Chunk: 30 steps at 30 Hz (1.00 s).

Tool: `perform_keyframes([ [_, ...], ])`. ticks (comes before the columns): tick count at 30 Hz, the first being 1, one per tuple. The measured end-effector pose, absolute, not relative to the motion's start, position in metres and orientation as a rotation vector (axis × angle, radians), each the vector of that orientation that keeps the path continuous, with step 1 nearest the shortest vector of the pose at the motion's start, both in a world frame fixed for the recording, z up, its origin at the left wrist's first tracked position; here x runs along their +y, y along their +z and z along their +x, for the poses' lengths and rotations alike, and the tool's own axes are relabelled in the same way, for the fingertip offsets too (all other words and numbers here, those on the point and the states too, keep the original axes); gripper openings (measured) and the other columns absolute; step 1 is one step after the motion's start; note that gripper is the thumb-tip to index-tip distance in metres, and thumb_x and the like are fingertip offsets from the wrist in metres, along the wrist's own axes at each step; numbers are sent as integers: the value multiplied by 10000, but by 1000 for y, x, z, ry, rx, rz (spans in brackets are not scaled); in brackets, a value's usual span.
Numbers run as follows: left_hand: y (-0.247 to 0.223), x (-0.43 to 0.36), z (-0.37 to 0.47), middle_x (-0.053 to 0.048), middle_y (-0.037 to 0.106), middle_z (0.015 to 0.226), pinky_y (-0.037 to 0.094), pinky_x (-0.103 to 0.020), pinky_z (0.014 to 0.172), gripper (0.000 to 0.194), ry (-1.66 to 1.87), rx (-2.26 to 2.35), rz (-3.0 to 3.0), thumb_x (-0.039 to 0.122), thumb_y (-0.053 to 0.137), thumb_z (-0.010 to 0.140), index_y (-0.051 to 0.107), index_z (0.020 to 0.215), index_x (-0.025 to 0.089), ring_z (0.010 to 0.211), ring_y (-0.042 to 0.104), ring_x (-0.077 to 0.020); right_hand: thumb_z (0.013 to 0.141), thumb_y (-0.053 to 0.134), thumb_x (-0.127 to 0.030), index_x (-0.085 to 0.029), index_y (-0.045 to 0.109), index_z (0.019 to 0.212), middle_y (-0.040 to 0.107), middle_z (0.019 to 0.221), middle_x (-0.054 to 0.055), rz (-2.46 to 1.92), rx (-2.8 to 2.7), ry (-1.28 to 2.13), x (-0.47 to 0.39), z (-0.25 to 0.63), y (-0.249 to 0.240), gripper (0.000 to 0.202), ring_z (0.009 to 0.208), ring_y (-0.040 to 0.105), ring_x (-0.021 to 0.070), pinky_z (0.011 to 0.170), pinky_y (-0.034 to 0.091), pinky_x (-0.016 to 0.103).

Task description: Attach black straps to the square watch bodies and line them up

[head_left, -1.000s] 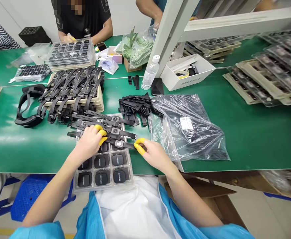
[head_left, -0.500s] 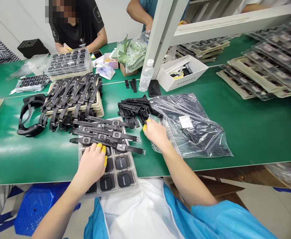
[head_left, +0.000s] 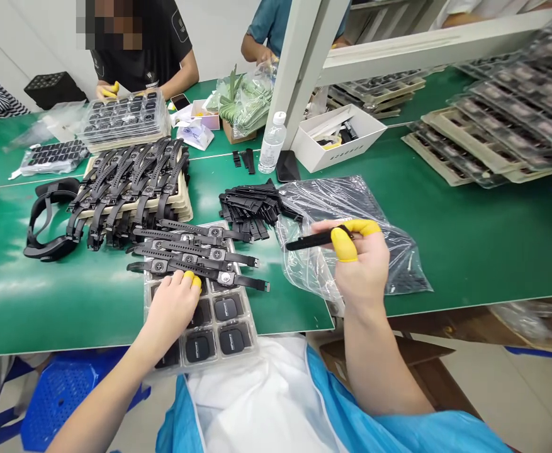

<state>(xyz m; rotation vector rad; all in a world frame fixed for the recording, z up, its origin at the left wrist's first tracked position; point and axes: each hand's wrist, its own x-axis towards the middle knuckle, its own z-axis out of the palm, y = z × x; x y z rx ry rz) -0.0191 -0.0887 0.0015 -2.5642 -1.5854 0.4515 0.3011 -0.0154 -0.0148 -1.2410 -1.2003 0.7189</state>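
My right hand [head_left: 363, 264], with yellow finger cots, pinches a black watch strap [head_left: 314, 240] above the clear plastic bag [head_left: 401, 255]; whether it is one strap or more I cannot tell. My left hand [head_left: 172, 308] rests over the clear tray [head_left: 252, 327], its fingers curled down into a compartment, with the fingertips and anything in them hidden. Square black watch bodies [head_left: 231, 341] sit in the tray's near compartments. Several watches with straps [head_left: 200, 257] lie across its far part. A pile of loose black straps [head_left: 247, 207] lies behind the tray, left of the bag.
Stacked trays of strapped watches [head_left: 134, 182] stand at the left beside a black headband-like device [head_left: 49, 217]. A water bottle [head_left: 272, 145], a phone [head_left: 287, 166] and a white box [head_left: 342, 138] stand near the white post [head_left: 299, 69]. Tray stacks [head_left: 493, 138] fill the far right. Co-workers sit opposite.
My right hand has moved from the strap pile back toward me and right, lifting a black strap. My left hand stays at the tray. The view has shifted slightly.
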Motion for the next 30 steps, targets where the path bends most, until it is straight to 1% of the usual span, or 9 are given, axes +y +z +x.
perform_keyframes([
  [4,16,-89,-28,-118,707,904,536,-404,735,188,217,-1650,-2661,87,490,952,636,878,179,872,663,-298,962,659,-488,-282,478,948,582,648,-54,-999,-949,1332,-40,273,-8,275,547,574,169,590,571,345],
  [6,26,-92,-26,-106,727,967,554,-377,733,124,-76,-1777,-2719,170,503,985,626,993,188,860,689,-269,950,674,-502,-282,464,916,540,643,-78,-858,-836,1652,-55,254,-10,306,471,516,139,495,556,319],
  [10,24,-94,1,-111,734,1104,604,-354,787,212,-709,-2044,-2837,244,489,1031,542,1230,196,915,740,-235,947,663,-555,-276,455,902,581,692,-77,-637,-702,2063,-79,220,-17,351,373,427,97,364,468,262],
  [13,6,-88,19,-127,711,1174,621,-372,897,272,-1055,-2013,-2951,164,462,1014,498,1283,193,1031,736,-226,952,612,-629,-259,507,904,503,585,-76,-602,-660,2190,-86,208,-21,388,370,299,82,355,301,210],
  [15,-6,-83,22,-129,684,1246,609,-383,978,380,-1173,-1904,-3033,89,458,974,478,1337,197,1128,708,-220,933,583,-699,-228,559,855,420,545,-67,-613,-681,2247,-86,206,-24,478,417,257,83,394,237,217],
  [18,-17,-80,18,-137,641,1362,570,-419,1080,545,-1196,-1734,-3110,10,452,910,461,1418,205,1278,643,-239,906,645,-686,-202,583,811,472,583,-38,-678,-795,2198,-85,206,-29,497,466,351,93,440,282,238],
  [21,-20,-80,13,-141,635,1387,549,-437,1117,567,-1174,-1596,-3148,8,439,925,473,1456,203,1339,602,-255,928,685,-620,-220,563,928,585,610,-39,-740,-937,2107,-84,206,-33,418,473,466,109,467,352,241],
  [25,-19,-79,12,-136,645,1366,553,-452,1111,526,-1196,-1464,-3140,58,439,983,479,1485,211,1327,598,-260,941,669,-625,-204,560,1033,615,625,-50,-767,-1088,2124,-84,208,-34,444,449,435,87,450,322,225],
  [30,-19,-79,11,-140,645,1351,574,-462,1079,520,-1158,-1407,-3154,66,427,996,477,1493,211,1287,612,-264,948,677,-580,-196,557,968,590,588,-61,-770,-1025,2147,-83,211,-35,403,429,406,70,425,292,203],
])
